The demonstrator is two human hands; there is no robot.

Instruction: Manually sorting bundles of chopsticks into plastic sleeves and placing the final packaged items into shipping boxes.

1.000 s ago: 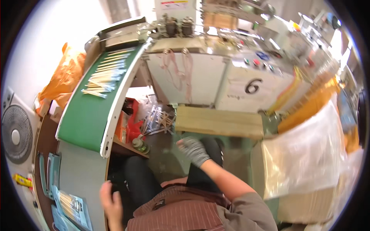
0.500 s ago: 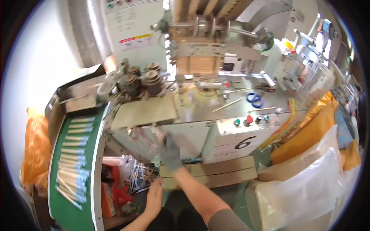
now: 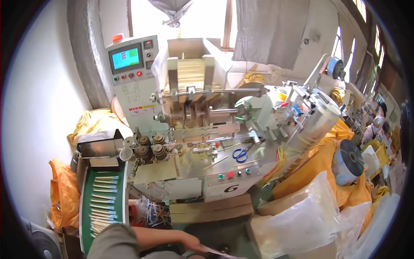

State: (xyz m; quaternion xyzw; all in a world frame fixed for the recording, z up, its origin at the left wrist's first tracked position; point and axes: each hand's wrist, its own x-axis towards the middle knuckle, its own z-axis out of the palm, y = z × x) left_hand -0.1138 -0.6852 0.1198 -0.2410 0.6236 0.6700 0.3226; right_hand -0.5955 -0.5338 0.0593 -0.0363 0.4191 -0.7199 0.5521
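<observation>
My left hand (image 3: 191, 241) is bare and reaches across low in front of me, its forearm coming from the lower left. Its fingers are closed at one end of a thin pale strip (image 3: 222, 253), which runs down to the right out of the picture; its kind is too blurred to tell. My right hand is out of sight. Beyond my left arm, a green conveyor belt (image 3: 102, 174) carries several thin sticks (image 3: 105, 190) in clear wrappers with blue marks. Part of the row is hidden behind my sleeve.
Ahead stands a packing machine with a lit screen (image 3: 125, 58), a stack of pale sticks (image 3: 190, 71) and rollers. Blue scissors (image 3: 240, 154) and loose sticks lie on its metal top. A long cardboard box (image 3: 211, 209) is below; plastic-covered bags (image 3: 297, 220) stand right.
The view has lifted and widened, showing the screen and windows. My gloved right hand has left the picture. My left hand has moved right and now has a pale strip at its fingers.
</observation>
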